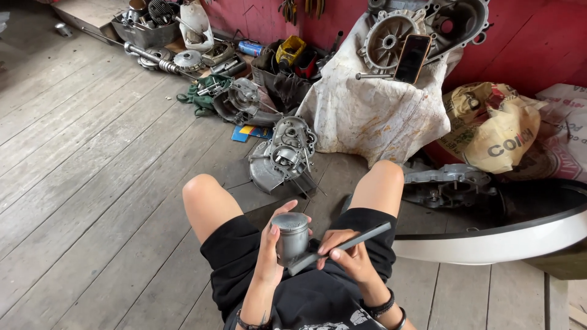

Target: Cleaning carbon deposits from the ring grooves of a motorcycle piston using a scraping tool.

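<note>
Over my lap, between my bare knees, my left hand [269, 252] wraps a grey metal piston [291, 237] standing upright, crown up, while my right hand [350, 256] pinches a flat grey file [340, 247], its long axis slanting up to the right, its lower end touching the piston. Beyond, a tan printed sack [498, 131] slumps against the red wall [538, 43], beside a stained white cloth [373, 110].
</note>
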